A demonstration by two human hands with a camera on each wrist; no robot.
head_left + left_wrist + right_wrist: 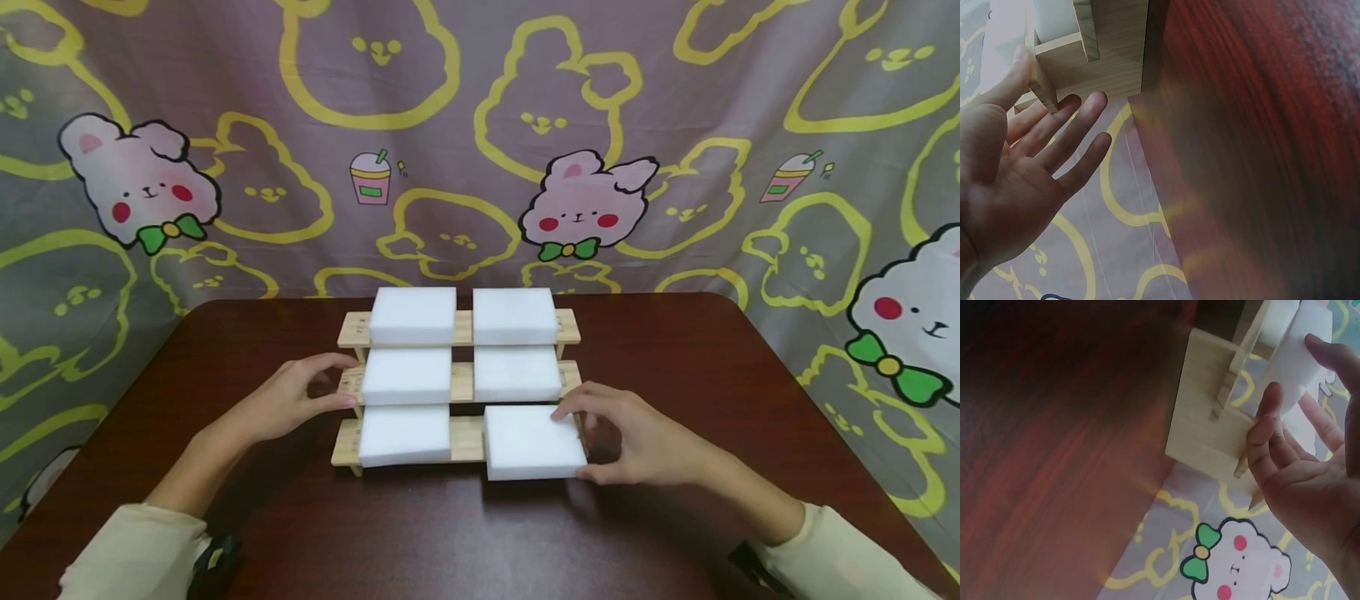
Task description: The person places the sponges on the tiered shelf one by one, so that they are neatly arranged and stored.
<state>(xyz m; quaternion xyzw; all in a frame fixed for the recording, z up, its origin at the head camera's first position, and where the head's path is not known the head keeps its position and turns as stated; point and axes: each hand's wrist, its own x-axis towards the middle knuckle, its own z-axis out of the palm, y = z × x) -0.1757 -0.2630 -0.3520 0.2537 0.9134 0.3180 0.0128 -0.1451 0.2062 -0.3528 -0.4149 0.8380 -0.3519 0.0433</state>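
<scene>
A pale three-tier wooden rack (468,437) stands on the table with white foam blocks on its shelves. My left hand (288,398) holds the left end of the middle shelf, thumb on one side and fingers on the other. In the left wrist view its outer fingers (1085,150) are spread away from the wood. My right hand (645,437) grips a white foam block (528,442) at the right of the lowest shelf, by its right side. This block juts past the shelf's front edge. The right wrist view shows the block (1294,353) tilted between thumb and fingers.
Another foam block (405,433) lies at the left of the lowest shelf. Two blocks sit on each upper shelf, such as the top right one (513,315). Behind the dark red-brown table (420,542) hangs a patterned curtain (450,150).
</scene>
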